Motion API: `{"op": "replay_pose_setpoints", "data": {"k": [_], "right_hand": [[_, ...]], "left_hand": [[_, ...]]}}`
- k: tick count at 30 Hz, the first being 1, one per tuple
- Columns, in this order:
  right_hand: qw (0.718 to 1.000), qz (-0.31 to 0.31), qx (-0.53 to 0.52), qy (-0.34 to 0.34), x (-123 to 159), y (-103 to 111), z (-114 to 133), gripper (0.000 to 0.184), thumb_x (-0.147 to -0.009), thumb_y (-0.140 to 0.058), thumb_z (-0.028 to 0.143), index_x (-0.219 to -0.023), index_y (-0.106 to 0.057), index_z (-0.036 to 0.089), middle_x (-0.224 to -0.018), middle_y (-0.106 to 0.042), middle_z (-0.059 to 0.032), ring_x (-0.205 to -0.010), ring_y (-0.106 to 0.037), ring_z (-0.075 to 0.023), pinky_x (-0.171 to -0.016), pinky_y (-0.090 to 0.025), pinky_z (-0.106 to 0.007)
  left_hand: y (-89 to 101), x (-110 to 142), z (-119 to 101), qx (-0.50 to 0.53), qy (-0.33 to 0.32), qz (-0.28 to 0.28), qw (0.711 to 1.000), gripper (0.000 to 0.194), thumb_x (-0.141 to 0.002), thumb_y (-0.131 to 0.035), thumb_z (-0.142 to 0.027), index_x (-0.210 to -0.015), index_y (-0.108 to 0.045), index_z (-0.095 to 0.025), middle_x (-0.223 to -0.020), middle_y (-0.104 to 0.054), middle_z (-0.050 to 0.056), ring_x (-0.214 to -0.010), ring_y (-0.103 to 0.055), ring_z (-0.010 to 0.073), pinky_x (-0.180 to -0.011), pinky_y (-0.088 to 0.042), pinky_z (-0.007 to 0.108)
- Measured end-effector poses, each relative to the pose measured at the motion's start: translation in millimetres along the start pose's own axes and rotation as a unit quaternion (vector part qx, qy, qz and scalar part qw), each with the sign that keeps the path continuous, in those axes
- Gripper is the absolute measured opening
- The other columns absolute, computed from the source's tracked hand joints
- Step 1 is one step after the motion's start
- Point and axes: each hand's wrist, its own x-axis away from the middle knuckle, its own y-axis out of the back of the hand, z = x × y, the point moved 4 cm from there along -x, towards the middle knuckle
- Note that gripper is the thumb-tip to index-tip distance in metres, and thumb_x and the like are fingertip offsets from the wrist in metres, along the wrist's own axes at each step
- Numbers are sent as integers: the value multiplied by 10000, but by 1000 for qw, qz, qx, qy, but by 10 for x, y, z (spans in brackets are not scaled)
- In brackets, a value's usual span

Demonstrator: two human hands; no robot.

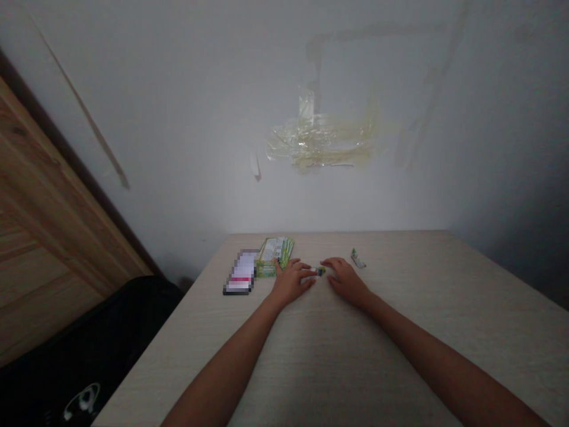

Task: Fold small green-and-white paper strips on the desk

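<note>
Landmark: the fanned stack of green-and-white printed packets [278,248], lying on the pale wood-grain surface [347,362].

Left hand [292,283]: at the stack's near right corner, palm down, fingers spread. The outermost finger overlaps the packets in view (contact there cannot be confirmed). The foremost fingers reach to a small green, yellow and blue printed piece [321,271], which lies to the right of the stack; cannot tell whether they pinch it or merely rest against it.

Right hand [351,286]: farther right of the stack, just past that piece. Fingers bent, a visible gap between index and thumb, nothing seen gripped.

Other items: a phone-like device [240,274] (screen pixelated) sits just left of the stack, slightly nearer the wearer. A small crumpled white-and-green wrapper [357,258] lies well to the right of the stack, beyond the right hand.

Surroundings: behind and above the stack, a grey-white wall [200,118] carries wrinkled clear tape [324,139]. Far left of the stack, a wooden panel [48,225] leans above a black fabric item [120,332] with a white print.
</note>
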Motion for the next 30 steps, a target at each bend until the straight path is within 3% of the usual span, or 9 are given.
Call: {"op": "replay_pose_setpoints", "data": {"k": [3, 10, 21, 30], "right_hand": [[1000, 19, 16, 18, 1, -34, -23, 440, -812, -502, 94, -1225, -591, 218, -1237, -633, -65, -1300, -430, -251, -1084, -353, -465], [997, -7, 63, 42, 16, -22, 36, 355, -852, -509, 106, -1155, -657, 215, -1171, -679, -53, -1312, -422, -275, -1095, -329, -506], [994, -32, 49, 90, 8, 43, 127, 267, -850, -551, 102, -1019, -731, 204, -971, -664, -89, -1206, -478, -258, -1061, -373, -477], [990, 15, -39, 136, 19, 40, 148, 364, -836, -525, 60, -1068, -718, 264, -1151, -639, -69, -1186, -472, -232, -1042, -391, -458]], "left_hand": [[-11, -4, 6, -3, -9, -17, 1000, 222, -902, -554, -444, -1092, -668, -432, -1258, -634, -21, -1313, -400, 272, -1053, 74, 746], [4, -5, 9, -21, -5, -68, 997, 194, -908, -552, -411, -1046, -685, -375, -1219, -641, -4, -1272, -445, 242, -1083, 53, 714], [-5, 0, -13, -23, -8, -58, 998, 207, -897, -563, -412, -1055, -693, -377, -1152, -676, -3, -1259, -455, 256, -1083, 75, 714], [-15, -2, 12, 1, 6, -40, 999, 194, -875, -595, -416, -1033, -690, -356, -1185, -663, 11, -1296, -415, 266, -1073, 110, 720]]}}
